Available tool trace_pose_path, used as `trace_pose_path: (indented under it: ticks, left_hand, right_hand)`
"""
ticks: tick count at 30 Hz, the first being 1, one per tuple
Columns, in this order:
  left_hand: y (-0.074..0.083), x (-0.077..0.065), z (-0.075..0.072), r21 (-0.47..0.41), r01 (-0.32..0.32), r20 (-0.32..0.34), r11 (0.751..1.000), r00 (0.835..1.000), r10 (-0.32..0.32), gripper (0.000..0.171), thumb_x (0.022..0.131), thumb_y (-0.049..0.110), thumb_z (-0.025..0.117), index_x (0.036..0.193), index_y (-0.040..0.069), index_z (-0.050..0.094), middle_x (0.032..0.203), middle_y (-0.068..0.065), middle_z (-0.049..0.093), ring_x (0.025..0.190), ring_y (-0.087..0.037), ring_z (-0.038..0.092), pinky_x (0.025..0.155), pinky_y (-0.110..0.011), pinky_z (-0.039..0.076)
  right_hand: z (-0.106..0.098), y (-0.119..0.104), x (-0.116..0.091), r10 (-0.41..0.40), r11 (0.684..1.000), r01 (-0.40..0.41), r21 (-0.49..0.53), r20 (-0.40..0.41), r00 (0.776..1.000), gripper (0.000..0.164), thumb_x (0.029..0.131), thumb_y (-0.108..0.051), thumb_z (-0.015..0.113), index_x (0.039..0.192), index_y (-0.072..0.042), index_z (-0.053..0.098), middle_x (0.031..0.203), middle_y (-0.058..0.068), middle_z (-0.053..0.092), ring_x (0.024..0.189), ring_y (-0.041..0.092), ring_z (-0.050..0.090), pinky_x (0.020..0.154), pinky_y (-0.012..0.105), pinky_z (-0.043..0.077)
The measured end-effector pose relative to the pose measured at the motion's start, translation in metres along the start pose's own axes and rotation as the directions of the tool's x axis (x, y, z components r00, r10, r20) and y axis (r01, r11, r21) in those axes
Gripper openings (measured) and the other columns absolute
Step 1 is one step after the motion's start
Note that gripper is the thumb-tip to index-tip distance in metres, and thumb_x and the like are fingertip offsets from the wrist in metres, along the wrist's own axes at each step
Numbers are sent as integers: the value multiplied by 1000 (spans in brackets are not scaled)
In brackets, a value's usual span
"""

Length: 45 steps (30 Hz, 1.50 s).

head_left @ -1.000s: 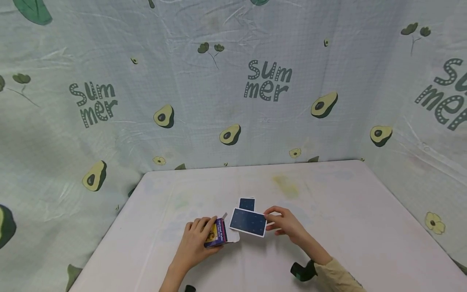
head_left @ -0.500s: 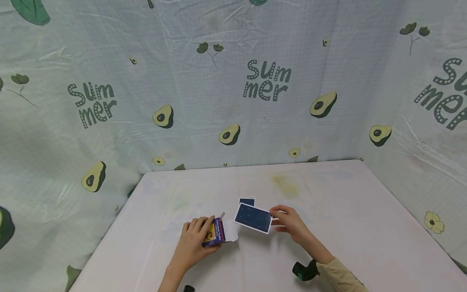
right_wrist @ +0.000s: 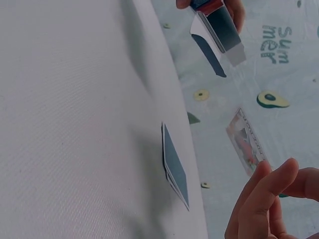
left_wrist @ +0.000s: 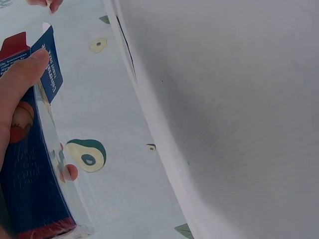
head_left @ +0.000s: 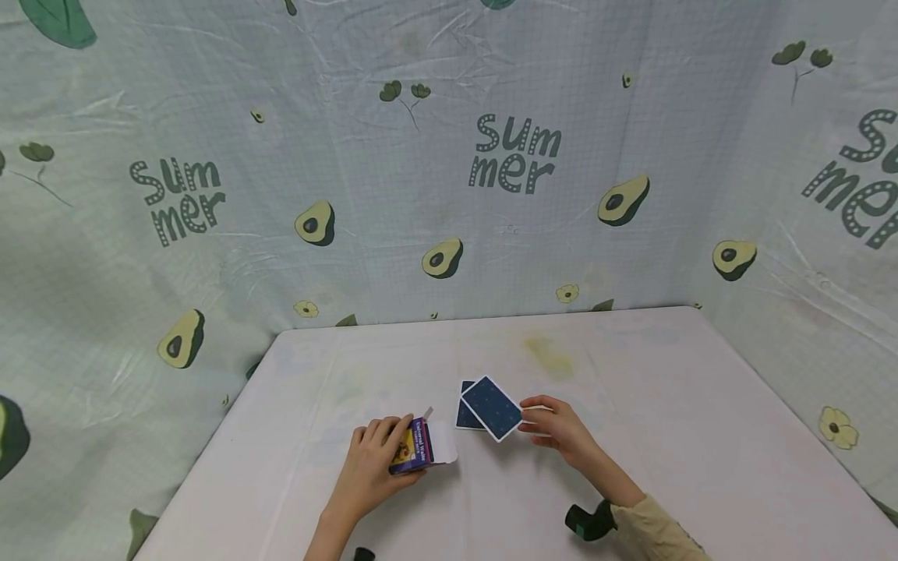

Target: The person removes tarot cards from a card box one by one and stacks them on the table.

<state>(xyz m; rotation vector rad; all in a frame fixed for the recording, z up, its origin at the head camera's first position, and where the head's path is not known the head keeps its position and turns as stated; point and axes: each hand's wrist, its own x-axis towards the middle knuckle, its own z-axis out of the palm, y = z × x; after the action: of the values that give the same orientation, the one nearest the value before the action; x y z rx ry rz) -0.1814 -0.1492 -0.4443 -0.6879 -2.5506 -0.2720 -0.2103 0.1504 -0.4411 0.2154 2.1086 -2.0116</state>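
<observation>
My left hand [head_left: 375,461] grips an opened tarot card box [head_left: 412,447], printed blue and yellow, its flap sticking out to the right. In the left wrist view the thumb lies across the blue box [left_wrist: 30,164]. A blue-backed card [head_left: 493,408] is tilted in the air at the fingertips of my right hand [head_left: 557,431]. In the right wrist view that card [right_wrist: 243,142] shows its picture side, blurred, and the fingers stand apart beside its end. Below it, a small pile of blue-backed cards [head_left: 466,419] lies on the table, partly covered by the tilted card.
A white cloth covers the table [head_left: 351,366]. Behind and beside it hang pale sheets [head_left: 379,187] printed with avocados and "summer". A dark wrist device [head_left: 589,520] sits by the right sleeve [head_left: 655,530].
The right hand has drawn the card away from the box to the right. The card has since turned clockwise over the pile, uncovering the pile's left side. The left hand stays on the box.
</observation>
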Motion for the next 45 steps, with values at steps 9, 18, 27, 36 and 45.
trace_pose_path:
  ticks: [9,18,27,36,45]
  left_hand:
    - [0,1,0,-5,-1,3,1000,1000,1,82,55,47,80,125,14,51,106,-1,54,94,-18,49,77,-36,36]
    - [0,2,-2,-5,-4,-1,1000,1000,4,82,55,47,80,125,15,51,106,0,54,94,-17,49,77,-35,36]
    - [0,2,-5,5,-8,-3,1000,1000,8,82,55,47,80,124,14,51,106,0,54,94,-17,49,78,-36,37]
    - [1,1,-7,-9,17,32,1000,999,-16,81,56,46,80,125,14,51,107,-1,54,95,-18,49,79,-36,37]
    - [-2,-1,-7,4,10,18,1000,1000,-10,82,56,48,79,125,13,51,107,-1,54,95,-17,49,79,-36,37]
  right_hand:
    - [4,1,5,0,1000,-1,23,14,1000,43,85,-14,59,122,2,46,82,-2,66,80,15,66,60,23,47]
    - [16,0,8,25,999,-26,46,7,1000,41,81,-9,62,119,2,48,85,2,68,78,16,65,59,22,46]
    - [25,1,14,24,998,-24,55,-6,1000,40,82,-10,63,118,0,49,85,4,67,82,22,66,61,22,48]
    - [30,4,22,46,993,-46,110,2,999,40,81,-6,62,118,3,49,82,6,66,74,16,65,59,19,50]
    - [34,8,30,76,989,-74,124,-10,997,40,81,-1,60,119,6,48,86,12,65,70,14,63,59,18,50]
